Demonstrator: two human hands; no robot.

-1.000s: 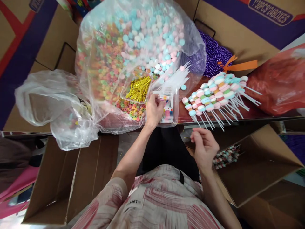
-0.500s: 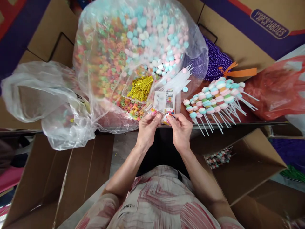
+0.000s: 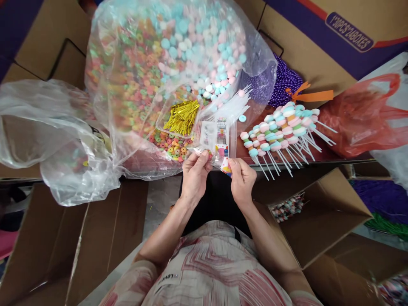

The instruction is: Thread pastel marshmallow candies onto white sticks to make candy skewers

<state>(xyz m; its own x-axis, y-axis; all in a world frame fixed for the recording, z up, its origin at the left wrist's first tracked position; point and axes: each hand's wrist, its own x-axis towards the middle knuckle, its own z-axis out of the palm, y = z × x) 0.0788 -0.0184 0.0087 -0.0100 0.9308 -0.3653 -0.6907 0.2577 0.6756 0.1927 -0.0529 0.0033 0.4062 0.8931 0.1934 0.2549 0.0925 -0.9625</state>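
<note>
My left hand [image 3: 194, 176] pinches a small clear plastic bag [image 3: 196, 150] just above the table's front edge. Between the thumb and fingers of my right hand [image 3: 242, 180] is a small printed card [image 3: 226, 166], white with bright colours. The card sits at the bag's right side; whether it is inside the bag I cannot tell. Just beyond my hands, a clear tray holds printed labels [image 3: 222, 131]. Left of it, gold twist ties [image 3: 181, 117] fill another clear tray. Candy skewers [image 3: 282, 129] on white sticks lie piled to the right.
A large clear bag [image 3: 110, 136] holds ring candies [image 3: 137, 85] and pastel disc candies [image 3: 188, 46]. Loose white sticks [image 3: 234, 105], purple beads [image 3: 283, 80] and a red plastic bag [image 3: 347, 123] lie on the table. Open cardboard boxes [image 3: 328, 229] stand below on both sides.
The printed card has come nearer to my body and shows more fully in my right hand. The whole view has shifted slightly, moving the table things to the left.
</note>
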